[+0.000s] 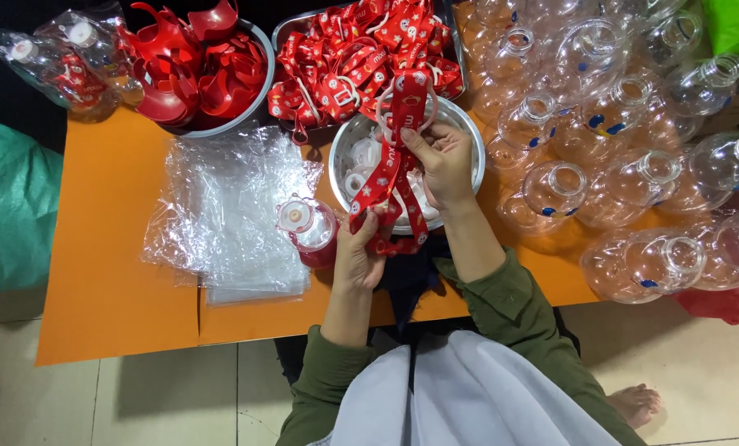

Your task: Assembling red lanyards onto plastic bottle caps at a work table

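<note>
left hand (359, 256): being closed on the lower end of the red strap (392, 173), at the near rim of the steel bowl (468, 140).
right hand (445, 165): being pinched on the strap's upper part, over the bowl.
strap axis: being held lengthwise from near to far, its white ring (406, 106) being kept beyond the right hand's fingertips.
small bottle (310, 227): lying left of the bowl.
tray of straps (282, 33): lying beyond the bowl.
</note>
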